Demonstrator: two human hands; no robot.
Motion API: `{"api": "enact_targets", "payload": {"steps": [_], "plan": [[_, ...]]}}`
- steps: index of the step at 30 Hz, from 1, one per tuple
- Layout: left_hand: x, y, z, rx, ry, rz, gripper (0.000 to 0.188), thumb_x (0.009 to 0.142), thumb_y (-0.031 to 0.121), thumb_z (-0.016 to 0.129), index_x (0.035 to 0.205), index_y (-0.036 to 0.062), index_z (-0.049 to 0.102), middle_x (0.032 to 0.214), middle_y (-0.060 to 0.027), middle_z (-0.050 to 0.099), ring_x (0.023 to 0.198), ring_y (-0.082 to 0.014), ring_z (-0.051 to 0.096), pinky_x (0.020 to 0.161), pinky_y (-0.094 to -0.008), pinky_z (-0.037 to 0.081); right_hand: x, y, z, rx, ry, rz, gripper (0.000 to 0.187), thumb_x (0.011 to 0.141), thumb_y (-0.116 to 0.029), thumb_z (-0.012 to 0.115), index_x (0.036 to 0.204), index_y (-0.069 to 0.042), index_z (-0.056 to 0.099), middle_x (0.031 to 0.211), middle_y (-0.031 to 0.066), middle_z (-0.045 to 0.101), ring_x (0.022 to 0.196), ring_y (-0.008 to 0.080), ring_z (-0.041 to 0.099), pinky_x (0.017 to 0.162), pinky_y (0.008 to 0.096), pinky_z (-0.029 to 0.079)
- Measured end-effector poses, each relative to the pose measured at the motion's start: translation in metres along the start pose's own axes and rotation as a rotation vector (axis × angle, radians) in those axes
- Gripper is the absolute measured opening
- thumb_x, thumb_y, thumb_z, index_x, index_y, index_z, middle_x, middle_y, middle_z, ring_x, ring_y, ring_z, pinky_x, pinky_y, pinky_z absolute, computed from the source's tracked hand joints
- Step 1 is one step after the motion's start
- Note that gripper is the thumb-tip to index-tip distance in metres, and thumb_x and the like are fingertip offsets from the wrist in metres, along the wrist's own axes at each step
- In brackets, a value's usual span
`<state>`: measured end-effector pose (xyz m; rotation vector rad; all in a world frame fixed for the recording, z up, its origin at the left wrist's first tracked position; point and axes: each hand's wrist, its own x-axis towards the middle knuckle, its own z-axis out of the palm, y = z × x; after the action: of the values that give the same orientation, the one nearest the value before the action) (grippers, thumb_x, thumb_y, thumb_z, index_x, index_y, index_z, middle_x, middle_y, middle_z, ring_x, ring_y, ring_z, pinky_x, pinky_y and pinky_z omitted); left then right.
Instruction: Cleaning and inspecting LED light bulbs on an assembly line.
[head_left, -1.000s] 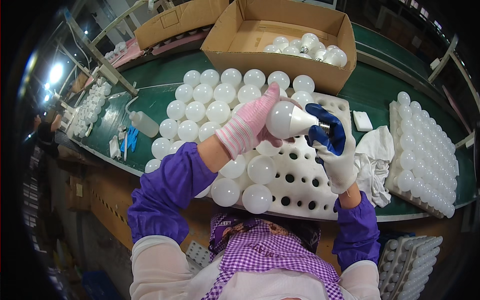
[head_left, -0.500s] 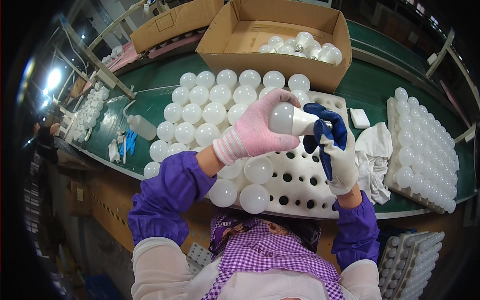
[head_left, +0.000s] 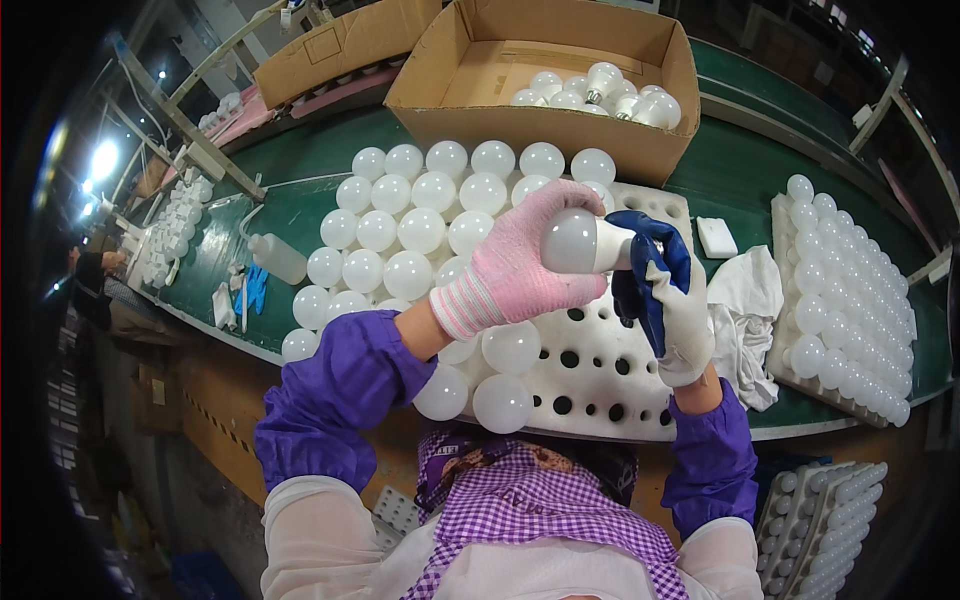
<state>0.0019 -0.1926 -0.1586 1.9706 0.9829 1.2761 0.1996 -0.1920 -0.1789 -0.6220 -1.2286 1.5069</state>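
Note:
My left hand (head_left: 508, 260), in a pink knit glove, wraps round the frosted dome of a white LED light bulb (head_left: 572, 242). The bulb lies sideways in the air, its base pointing right. My right hand (head_left: 672, 310), in a white glove with dark blue coated fingers, is closed round the base end, and those fingers hide the screw cap. Below both hands is a white foam tray (head_left: 590, 372) with round holes. Rows of bulbs (head_left: 420, 230) stand dome up in its left and middle part.
An open cardboard box (head_left: 540, 125) with several loose bulbs stands behind the tray. To the right lie a white cloth (head_left: 745, 310), a white block (head_left: 716, 238) and another full bulb tray (head_left: 845, 300). A squeeze bottle (head_left: 278, 258) and blue glove (head_left: 257, 288) are at left.
My right fingers have closed further over the bulb's base, covering the metal screw cap that showed before. My left hand keeps its hold. The whole view has shifted slightly.

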Motion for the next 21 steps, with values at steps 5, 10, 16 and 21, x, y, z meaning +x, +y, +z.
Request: {"api": "enact_targets", "payload": {"steps": [5, 10, 16, 21], "plan": [[0.01, 0.01, -0.012, -0.398, -0.068, -0.52, 0.045, 0.074, 0.016, 0.076, 0.115, 0.0085, 0.057, 0.092, -0.0087, 0.062, 0.066, -0.0163, 0.062, 0.05, -0.0275, 0.048, 0.008, 0.017, -0.001, -0.223, 0.009, -0.226, 0.029, 0.094, -0.009, 0.062, 0.121, 0.001, 0.057, 0.105, 0.0029, 0.063, 0.074, 0.0087, 0.057, 0.06, 0.0211, 0.046], [0.022, -0.013, -0.013, -1.047, 0.053, -0.926, 0.047, 0.089, 0.05, 0.059, 0.103, 0.0049, 0.058, 0.076, -0.0149, 0.063, 0.04, -0.0195, 0.053, 0.035, -0.0242, 0.04, 0.04, 0.021, -0.019, -0.984, -0.095, -0.743, 0.055, 0.06, 0.001, 0.075, 0.113, -0.005, 0.061, 0.114, 0.0139, 0.064, 0.099, 0.0309, 0.061, 0.092, 0.0385, 0.046], [0.078, -0.039, 0.0, -0.012, 0.017, -0.542, 0.057, 0.087, 0.046, 0.064, 0.124, 0.005, 0.053, 0.099, -0.0142, 0.063, 0.067, -0.0194, 0.064, 0.052, -0.0279, 0.051, 0.163, 0.013, -0.064, -0.914, 0.284, -0.757, 0.051, 0.076, -0.002, 0.068, 0.126, -0.005, 0.057, 0.111, 0.0119, 0.067, 0.096, 0.0269, 0.066, 0.086, 0.0322, 0.051], [0.088, -0.058, 0.028, 0.968, -0.352, -0.113, 0.056, 0.074, 0.02, 0.072, 0.128, 0.0159, 0.055, 0.125, -0.012, 0.052, 0.099, -0.0332, 0.065, 0.076, -0.0452, 0.056, 0.213, 0.008, -0.094, -0.953, 0.404, -0.633, 0.048, 0.08, -0.018, 0.073, 0.126, -0.011, 0.061, 0.101, 0.0111, 0.068, 0.085, 0.0303, 0.066, 0.08, 0.0364, 0.051]]}}
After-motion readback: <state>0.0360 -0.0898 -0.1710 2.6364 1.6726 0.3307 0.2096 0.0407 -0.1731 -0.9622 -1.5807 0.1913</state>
